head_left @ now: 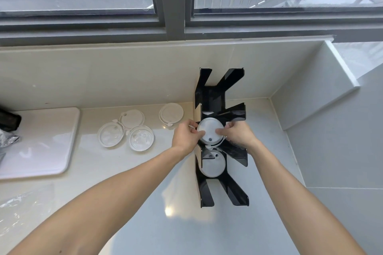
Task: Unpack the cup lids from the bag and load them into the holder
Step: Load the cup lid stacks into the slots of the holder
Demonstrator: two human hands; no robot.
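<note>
**So, both hands are gripping one lid over the holder**

Basically the left hand point(185, 138) and right hand point(238, 135) are pinching a round white plastic cup lid point(210, 131) between their fingertips, holding it over the black acrylic slotted holder point(215, 97). Another white lid point(213, 164) is sitting just below the fingers; four loose lids point(132, 128) are lying left of them.

My left hand point(185, 137) and right hand point(236, 134) both pinch one white lid point(209, 130) over the middle slot of the black holder point(213, 97). Another lid point(213, 164) sits in the slot at 6 o'clock. Four lids point(132, 128) lie on the counter point(145, 203) at 9 o'clock.
</note>
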